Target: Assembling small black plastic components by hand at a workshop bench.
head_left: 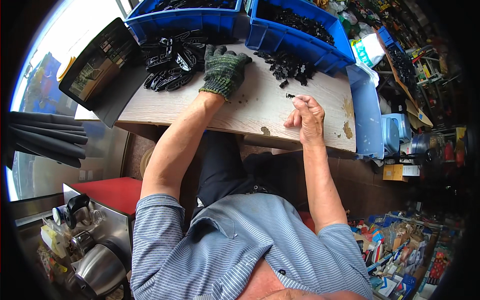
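My left hand, in a dark green knitted glove, lies over the table beside a heap of long black plastic pieces. Its fingers reach forward and its thumb stands out to the right; nothing shows in its grasp. My bare right hand is raised over the table's right part, thumb and forefinger pinching a small black plastic part with short prongs. Just beyond it a loose spread of small black plastic parts lies on the pale wood table.
Two blue bins stand at the back, the left bin with long black pieces, the right bin with small ones. A tablet leans at the left. A light blue tub adjoins the table's right edge.
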Available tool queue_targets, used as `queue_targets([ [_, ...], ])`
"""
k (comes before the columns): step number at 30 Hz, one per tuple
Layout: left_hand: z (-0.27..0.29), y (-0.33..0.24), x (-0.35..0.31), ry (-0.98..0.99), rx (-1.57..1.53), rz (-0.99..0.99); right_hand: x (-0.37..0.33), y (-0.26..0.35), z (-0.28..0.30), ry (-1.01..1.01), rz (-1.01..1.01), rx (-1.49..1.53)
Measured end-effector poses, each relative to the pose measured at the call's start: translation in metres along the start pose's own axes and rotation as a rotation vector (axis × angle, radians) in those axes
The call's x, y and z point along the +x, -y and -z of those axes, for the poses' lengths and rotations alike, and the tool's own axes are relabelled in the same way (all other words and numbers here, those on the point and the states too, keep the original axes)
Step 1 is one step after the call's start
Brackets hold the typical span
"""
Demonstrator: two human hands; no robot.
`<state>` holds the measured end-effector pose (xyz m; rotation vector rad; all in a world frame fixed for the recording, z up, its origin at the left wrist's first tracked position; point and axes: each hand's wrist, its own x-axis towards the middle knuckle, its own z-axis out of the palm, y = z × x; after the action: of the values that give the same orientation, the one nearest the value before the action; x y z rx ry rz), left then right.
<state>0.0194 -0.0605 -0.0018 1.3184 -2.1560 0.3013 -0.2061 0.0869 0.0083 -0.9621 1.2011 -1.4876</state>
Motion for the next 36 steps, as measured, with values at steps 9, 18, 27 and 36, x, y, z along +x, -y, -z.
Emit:
queue_targets([
  [9, 0.025, -0.026, -0.022, 0.148, -0.182, -0.280, 0.000, 0.000, 0.000, -0.016, 0.013, 0.000],
  [18, 0.038, -0.038, -0.035, -0.046, -0.445, -0.188, 0.000, 0.000, 0.000, -0.005, -0.002, 0.006],
  [27, 0.045, -0.061, -0.048, 0.142, -0.492, -0.015, -0.001, 0.004, 0.001, -0.012, 0.000, 0.082],
  [36, 0.036, -0.092, -0.053, 0.340, -1.344, 0.226, -0.002, 0.001, 0.011, 0.078, 0.042, 0.055],
])
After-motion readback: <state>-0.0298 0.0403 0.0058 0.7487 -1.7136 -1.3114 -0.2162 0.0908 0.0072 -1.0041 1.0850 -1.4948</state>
